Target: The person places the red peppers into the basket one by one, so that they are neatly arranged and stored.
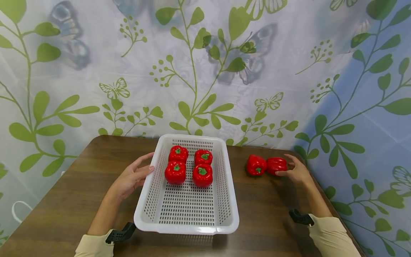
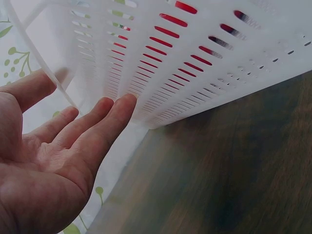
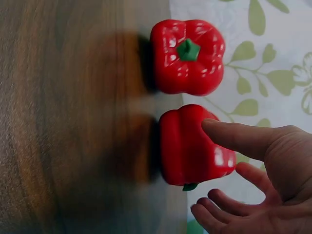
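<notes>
Two peppers [image 1: 265,165] sit by my spread right hand [image 1: 297,170], thumb barely touching one; I judge it could roll away.

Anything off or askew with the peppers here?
One thing: the pepper by the right hand, the lying pepper, is tipped on its side on the table, stem sideways. Its neighbour and the four in the basket sit stem-up. No damage visible.

Your right hand [image 1: 297,171] touches a glossy red pepper [image 1: 276,165] lying on its side. A second pepper [image 1: 255,165] sits just beyond it, toward your left hand [image 1: 133,176].
</notes>
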The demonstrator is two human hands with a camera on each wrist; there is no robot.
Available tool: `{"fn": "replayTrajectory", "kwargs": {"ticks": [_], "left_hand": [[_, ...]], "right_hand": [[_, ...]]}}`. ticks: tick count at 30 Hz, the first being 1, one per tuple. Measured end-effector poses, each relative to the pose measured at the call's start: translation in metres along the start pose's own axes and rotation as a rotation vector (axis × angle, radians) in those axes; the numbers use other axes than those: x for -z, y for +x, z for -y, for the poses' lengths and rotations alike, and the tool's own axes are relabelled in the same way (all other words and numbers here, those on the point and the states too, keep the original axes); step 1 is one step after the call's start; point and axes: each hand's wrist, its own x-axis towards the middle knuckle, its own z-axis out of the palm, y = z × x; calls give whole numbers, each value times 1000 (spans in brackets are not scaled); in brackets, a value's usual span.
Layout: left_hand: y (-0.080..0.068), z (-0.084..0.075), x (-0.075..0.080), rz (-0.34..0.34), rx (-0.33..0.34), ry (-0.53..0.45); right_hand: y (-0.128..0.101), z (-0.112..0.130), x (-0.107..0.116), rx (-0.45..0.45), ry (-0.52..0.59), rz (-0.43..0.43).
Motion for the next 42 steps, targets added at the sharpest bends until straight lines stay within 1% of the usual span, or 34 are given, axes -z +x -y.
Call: {"fn": "replayTrajectory", "kwargs": {"ticks": [5, 9, 15, 21, 27, 34, 42], "left_hand": [[-1, 0, 0, -2, 1, 1], [0, 0, -1, -4, -2, 2], [0, 1, 0, -3, -1, -3], [-1, 1, 0, -1, -2, -1], [-1, 1, -1, -4, -4, -2], [0, 1, -1, -10, 5, -4], [-1, 1, -1, -11, 3, 3]], "right_hand": [[2, -8, -5, 5, 30, 8], [5, -12, -7, 17, 30, -10], [7, -13, -9, 23, -1, -37], [4, -12, -9, 20, -44, -60], [1, -13, -9, 23, -50, -89], [-2, -16, -10, 0, -10, -95], [-7, -19, -7, -5, 33, -122]]}}
